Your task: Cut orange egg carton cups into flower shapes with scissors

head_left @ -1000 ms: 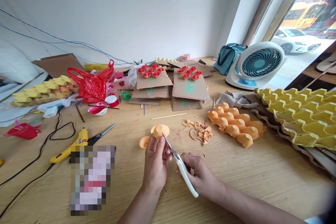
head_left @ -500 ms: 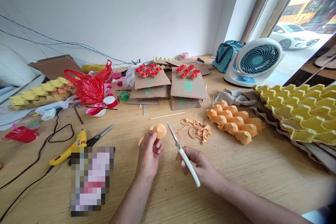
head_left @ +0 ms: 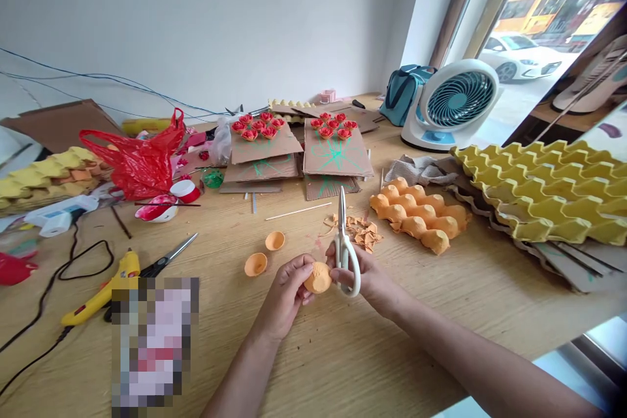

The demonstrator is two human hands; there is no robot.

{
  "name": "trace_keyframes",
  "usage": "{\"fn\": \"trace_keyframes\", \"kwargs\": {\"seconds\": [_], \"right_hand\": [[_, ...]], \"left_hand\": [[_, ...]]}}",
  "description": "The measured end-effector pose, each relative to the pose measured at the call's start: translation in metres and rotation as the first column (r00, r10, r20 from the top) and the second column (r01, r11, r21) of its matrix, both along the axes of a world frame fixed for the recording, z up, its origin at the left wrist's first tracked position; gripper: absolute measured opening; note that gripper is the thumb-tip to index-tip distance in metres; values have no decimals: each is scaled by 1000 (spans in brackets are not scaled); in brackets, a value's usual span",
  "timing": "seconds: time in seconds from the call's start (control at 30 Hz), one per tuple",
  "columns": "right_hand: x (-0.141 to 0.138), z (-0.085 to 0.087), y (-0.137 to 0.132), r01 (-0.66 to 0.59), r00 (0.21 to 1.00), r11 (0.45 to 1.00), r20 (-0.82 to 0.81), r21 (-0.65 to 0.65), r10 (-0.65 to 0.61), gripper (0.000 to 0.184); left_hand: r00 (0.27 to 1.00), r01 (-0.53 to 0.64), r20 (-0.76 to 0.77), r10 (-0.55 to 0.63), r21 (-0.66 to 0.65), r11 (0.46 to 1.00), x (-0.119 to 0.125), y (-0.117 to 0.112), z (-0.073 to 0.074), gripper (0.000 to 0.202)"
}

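I'm looking down at a wooden table (head_left: pixel 343 366) by a window, w/ a white wall at the far edge. The hands are sitting close together over the near-centre. The left hand (head_left: pixel 287 294) is pinching the orange cup (head_left: pixel 318 277) at fingertip level, just above the tabletop. The right hand (head_left: pixel 367 277) is gripping the white-handled scissors (head_left: pixel 344 241) by the loops, blades shut and pointing away from me, its fingers right beside the cup.

Open room is lying near side of both hands, bare wood down to the table edge, approx. the only clear strip. To the left of the left hand two loose cups (head_left: pixel 255 264) are lying open side up. Further left a pixelated block (head_left: pixel 154 339), a yellow glue gun (head_left: pixel 105 284) w/ its cable and dark scissors (head_left: pixel 169 258) are crowding that side. Just beyond the right hand, paper scraps (head_left: pixel 360 230) are lying around the blade tips. An orange egg-tray strip (head_left: pixel 418 215) is sitting to its right, then yellow egg trays (head_left: pixel 543 196) are stacking out to the right edge. Far side: a thin stick (head_left: pixel 298 211), cardboard sheets w/ red flowers (head_left: pixel 336 150), a red bag (head_left: pixel 137 163) and a fan (head_left: pixel 453 101).
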State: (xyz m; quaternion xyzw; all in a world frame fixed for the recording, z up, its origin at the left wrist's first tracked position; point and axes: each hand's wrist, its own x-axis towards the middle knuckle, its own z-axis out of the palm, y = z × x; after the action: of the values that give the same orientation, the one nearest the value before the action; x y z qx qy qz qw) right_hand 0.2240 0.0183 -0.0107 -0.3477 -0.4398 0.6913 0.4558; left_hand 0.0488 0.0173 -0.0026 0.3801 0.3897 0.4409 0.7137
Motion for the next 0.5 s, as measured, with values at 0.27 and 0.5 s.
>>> {"fn": "trace_keyframes", "kwargs": {"seconds": [0.27,0.5], "right_hand": [[-1,-5,-2,-17,988,995,-152,-101,1,47],[0,-4,3,75,976,994,-196,-81,-89,49]], "left_hand": [[994,-45,92,56,-111,993,5,-2,-4,38],[999,-2,42,0,46,999,8,-3,-10,33]]}}
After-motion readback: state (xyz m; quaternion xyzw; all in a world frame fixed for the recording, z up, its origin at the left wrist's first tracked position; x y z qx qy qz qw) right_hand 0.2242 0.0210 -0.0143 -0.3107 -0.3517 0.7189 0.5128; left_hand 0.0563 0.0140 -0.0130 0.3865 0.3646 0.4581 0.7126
